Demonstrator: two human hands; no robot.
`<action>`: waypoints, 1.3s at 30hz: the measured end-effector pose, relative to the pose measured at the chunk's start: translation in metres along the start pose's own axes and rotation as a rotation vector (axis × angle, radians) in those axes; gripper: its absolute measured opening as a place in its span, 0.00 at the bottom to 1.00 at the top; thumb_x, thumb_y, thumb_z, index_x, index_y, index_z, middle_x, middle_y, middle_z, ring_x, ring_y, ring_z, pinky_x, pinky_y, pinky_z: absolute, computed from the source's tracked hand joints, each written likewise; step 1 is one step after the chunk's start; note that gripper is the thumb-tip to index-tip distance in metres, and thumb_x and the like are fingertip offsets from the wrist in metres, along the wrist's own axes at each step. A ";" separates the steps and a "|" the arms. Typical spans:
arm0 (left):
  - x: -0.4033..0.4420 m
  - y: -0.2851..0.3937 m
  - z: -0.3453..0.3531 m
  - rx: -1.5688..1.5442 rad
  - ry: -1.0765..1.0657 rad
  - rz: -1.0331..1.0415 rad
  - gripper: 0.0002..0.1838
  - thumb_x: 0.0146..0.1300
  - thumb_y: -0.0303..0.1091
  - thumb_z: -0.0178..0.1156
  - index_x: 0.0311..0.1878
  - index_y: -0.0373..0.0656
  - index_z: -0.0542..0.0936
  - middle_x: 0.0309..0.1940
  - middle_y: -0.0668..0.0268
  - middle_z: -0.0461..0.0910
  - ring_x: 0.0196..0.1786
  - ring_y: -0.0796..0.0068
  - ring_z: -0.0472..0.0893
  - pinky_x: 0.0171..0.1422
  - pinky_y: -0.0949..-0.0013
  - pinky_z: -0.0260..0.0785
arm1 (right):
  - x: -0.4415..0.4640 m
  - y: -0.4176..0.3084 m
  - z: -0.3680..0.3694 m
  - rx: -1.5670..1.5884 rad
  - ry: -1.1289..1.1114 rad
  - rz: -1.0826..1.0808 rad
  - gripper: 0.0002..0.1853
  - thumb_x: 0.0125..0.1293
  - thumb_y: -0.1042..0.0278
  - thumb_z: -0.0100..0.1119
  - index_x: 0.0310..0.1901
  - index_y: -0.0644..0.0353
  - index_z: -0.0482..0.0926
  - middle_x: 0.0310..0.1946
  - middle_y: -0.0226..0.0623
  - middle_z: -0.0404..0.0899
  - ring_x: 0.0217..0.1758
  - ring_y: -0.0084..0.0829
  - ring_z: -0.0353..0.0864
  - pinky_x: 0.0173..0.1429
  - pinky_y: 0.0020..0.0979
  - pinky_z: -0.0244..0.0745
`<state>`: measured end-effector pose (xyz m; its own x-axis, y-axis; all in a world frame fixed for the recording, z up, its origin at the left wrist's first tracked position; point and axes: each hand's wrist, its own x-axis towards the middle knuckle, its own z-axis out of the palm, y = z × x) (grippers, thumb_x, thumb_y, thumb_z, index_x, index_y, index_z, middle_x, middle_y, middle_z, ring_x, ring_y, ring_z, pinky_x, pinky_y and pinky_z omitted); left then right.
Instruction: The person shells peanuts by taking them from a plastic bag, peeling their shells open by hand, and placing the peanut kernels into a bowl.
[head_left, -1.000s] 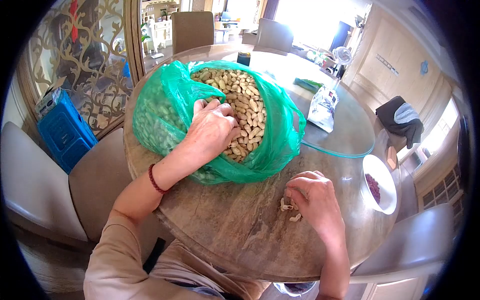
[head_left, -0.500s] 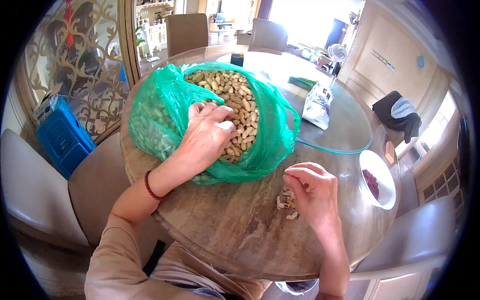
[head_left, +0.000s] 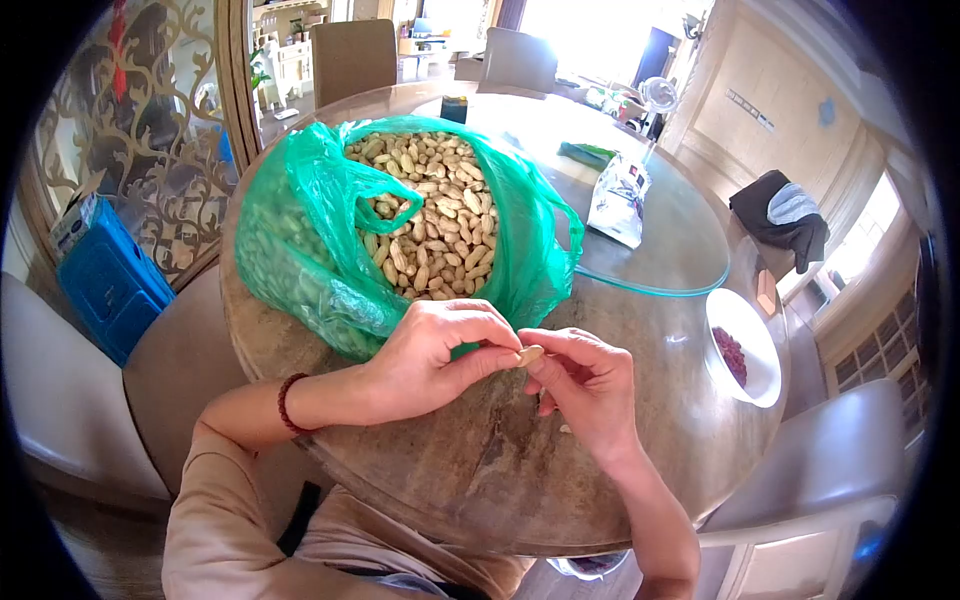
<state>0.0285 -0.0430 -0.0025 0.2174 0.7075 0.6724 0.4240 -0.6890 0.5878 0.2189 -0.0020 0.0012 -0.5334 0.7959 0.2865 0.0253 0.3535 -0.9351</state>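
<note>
Between the fingertips of both hands sits one unshelled peanut (head_left: 530, 355), held above the table in front of the bag. My left hand (head_left: 435, 360) pinches its left end; a red beaded bracelet is on that wrist. My right hand (head_left: 590, 385) pinches the other end between thumb and forefinger. Just behind them stands a green plastic bag (head_left: 525, 235), open at the top and full of peanuts in their shells (head_left: 440, 215). A small piece of shell (head_left: 565, 428) shows beside my right hand, which hides most of the spot with the shells.
A white bowl (head_left: 762, 350) of reddish kernels stands near the table's right edge. Behind it lie a round glass panel (head_left: 680, 265), a white packet (head_left: 618, 205) and a green packet (head_left: 588, 154). A dark small container (head_left: 454, 108) is at the back. Chairs (head_left: 355, 62) surround the table.
My left hand has come out of the bag and moved right and toward me, bringing a peanut. My right hand has shifted slightly left to meet it. The view has moved a little.
</note>
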 end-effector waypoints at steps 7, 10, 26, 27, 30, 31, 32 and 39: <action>0.000 -0.004 -0.006 -0.613 -0.174 -0.399 0.06 0.64 0.27 0.59 0.40 0.34 0.80 0.34 0.66 0.81 0.33 0.80 0.79 0.39 0.76 0.72 | 0.002 -0.004 -0.004 0.116 -0.066 -0.032 0.10 0.61 0.77 0.62 0.45 0.61 0.83 0.35 0.31 0.79 0.26 0.15 0.76 0.22 0.16 0.71; -0.001 -0.005 -0.005 -0.750 -0.251 -0.466 0.07 0.65 0.28 0.58 0.41 0.34 0.80 0.35 0.64 0.82 0.33 0.80 0.79 0.39 0.77 0.72 | 0.001 -0.002 -0.005 0.150 -0.100 -0.059 0.09 0.61 0.77 0.62 0.43 0.62 0.83 0.35 0.32 0.79 0.26 0.15 0.75 0.22 0.16 0.71; -0.007 0.001 0.010 -0.709 -0.178 -0.452 0.14 0.57 0.23 0.65 0.47 0.38 0.77 0.32 0.67 0.81 0.34 0.86 0.78 0.37 0.81 0.71 | -0.001 0.000 -0.005 -0.008 -0.067 0.042 0.06 0.56 0.77 0.64 0.25 0.66 0.77 0.20 0.27 0.75 0.17 0.12 0.71 0.18 0.16 0.62; -0.008 0.000 0.010 -0.710 -0.177 -0.452 0.14 0.57 0.23 0.65 0.47 0.38 0.77 0.32 0.67 0.81 0.34 0.86 0.78 0.37 0.81 0.71 | -0.001 0.000 -0.004 -0.030 -0.056 0.041 0.08 0.56 0.75 0.65 0.24 0.65 0.77 0.17 0.24 0.73 0.18 0.10 0.70 0.19 0.16 0.62; -0.008 -0.002 0.012 -0.645 -0.175 -0.480 0.14 0.56 0.23 0.65 0.46 0.38 0.78 0.31 0.68 0.81 0.34 0.87 0.78 0.37 0.80 0.71 | 0.000 0.005 -0.004 -0.032 -0.068 0.038 0.07 0.57 0.74 0.65 0.26 0.65 0.78 0.17 0.25 0.73 0.17 0.11 0.70 0.18 0.17 0.62; -0.008 -0.004 0.015 -0.612 -0.119 -0.416 0.12 0.56 0.22 0.65 0.44 0.37 0.79 0.30 0.68 0.81 0.33 0.87 0.78 0.37 0.80 0.71 | 0.000 0.005 -0.005 -0.032 -0.066 0.041 0.07 0.57 0.74 0.65 0.26 0.65 0.78 0.17 0.25 0.73 0.17 0.11 0.70 0.18 0.17 0.62; -0.009 -0.006 0.017 -0.577 -0.062 -0.353 0.10 0.55 0.21 0.65 0.41 0.37 0.80 0.29 0.68 0.81 0.32 0.87 0.78 0.36 0.80 0.71 | 0.001 0.004 -0.005 -0.077 -0.069 0.058 0.06 0.58 0.73 0.65 0.28 0.66 0.80 0.18 0.26 0.74 0.18 0.13 0.72 0.19 0.17 0.65; -0.010 -0.002 0.010 -0.658 -0.036 -0.474 0.03 0.56 0.22 0.65 0.34 0.35 0.82 0.27 0.68 0.81 0.29 0.85 0.78 0.32 0.79 0.70 | 0.004 0.000 -0.007 0.100 -0.146 0.197 0.08 0.63 0.71 0.62 0.34 0.68 0.82 0.26 0.36 0.82 0.28 0.21 0.82 0.31 0.22 0.79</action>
<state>0.0345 -0.0467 -0.0153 0.1772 0.9442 0.2776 -0.1229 -0.2587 0.9581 0.2228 0.0050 0.0035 -0.6434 0.7623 0.0707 0.0608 0.1429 -0.9879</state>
